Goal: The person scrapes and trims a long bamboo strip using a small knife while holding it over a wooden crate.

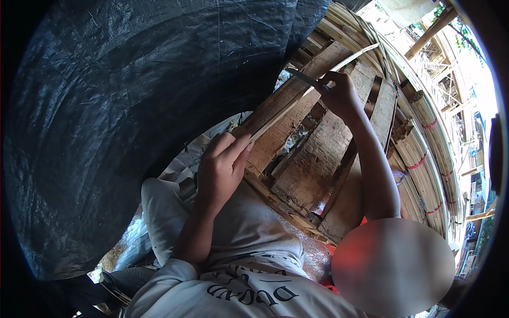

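My left hand (225, 164) is closed around the lower end of a long, thin, pale strip of wood or bamboo (281, 113). The strip slants up to the right, past my other hand, and its far end stands out above the planks. My right hand (341, 96) grips a knife (303, 77), its handle hidden in the fingers. The dark blade points to the upper left and lies across the strip, close to it or touching; I cannot tell which.
Under my hands is a rough wooden plank platform (315, 159) with gaps between its boards. Bundles of pale strips (419, 153) tied with red bands lie to the right. A large black plastic sheet (132, 95) hangs at the left. My bent knee (164, 206) is near the platform.
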Demonstrator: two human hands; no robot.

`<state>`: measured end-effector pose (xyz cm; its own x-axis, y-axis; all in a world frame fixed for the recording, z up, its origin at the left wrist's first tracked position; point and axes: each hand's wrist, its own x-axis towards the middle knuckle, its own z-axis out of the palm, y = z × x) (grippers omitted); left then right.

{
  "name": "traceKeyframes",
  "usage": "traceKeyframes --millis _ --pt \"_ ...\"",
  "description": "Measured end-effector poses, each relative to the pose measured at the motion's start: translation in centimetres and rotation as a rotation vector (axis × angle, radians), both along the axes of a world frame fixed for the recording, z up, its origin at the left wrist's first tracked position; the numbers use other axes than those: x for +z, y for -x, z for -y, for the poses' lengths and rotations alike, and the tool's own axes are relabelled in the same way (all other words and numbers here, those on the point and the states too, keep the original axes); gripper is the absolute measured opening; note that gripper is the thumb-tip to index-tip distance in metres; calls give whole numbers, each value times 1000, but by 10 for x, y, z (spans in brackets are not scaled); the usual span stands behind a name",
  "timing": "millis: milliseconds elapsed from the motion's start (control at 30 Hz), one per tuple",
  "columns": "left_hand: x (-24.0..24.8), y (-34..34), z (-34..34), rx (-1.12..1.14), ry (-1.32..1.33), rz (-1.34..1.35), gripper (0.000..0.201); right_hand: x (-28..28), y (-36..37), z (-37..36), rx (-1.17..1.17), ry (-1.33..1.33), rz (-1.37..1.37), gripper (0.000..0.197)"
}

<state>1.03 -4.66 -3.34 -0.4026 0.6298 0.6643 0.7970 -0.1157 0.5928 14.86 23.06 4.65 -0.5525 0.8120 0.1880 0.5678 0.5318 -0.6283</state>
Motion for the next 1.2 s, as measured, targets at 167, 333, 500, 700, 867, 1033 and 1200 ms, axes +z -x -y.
traceKeyframes --millis 167,333,500,700,867,1033,1200 --pt "-2 -1 1 0 13 39 18 -7 2 6 80 -44 -24 14" --pt "-4 -1 4 14 6 18 19 -14 5 34 127 -213 -6 17" --pt "-4 -6 2 24 -4 24 17 -2 2 17 16 17 19 11" --pt "-10 -9 6 35 12 14 18 0 0 17 -48 7 64 11" --pt "-11 -8 5 32 10 13 19 -16 2 34 102 -233 0 14" --pt "-11 -8 5 34 13 51 19 -16 2 35 122 -151 20 11" --pt "-11 -8 3 48 11 53 19 -6 1 28 98 30 44 13"
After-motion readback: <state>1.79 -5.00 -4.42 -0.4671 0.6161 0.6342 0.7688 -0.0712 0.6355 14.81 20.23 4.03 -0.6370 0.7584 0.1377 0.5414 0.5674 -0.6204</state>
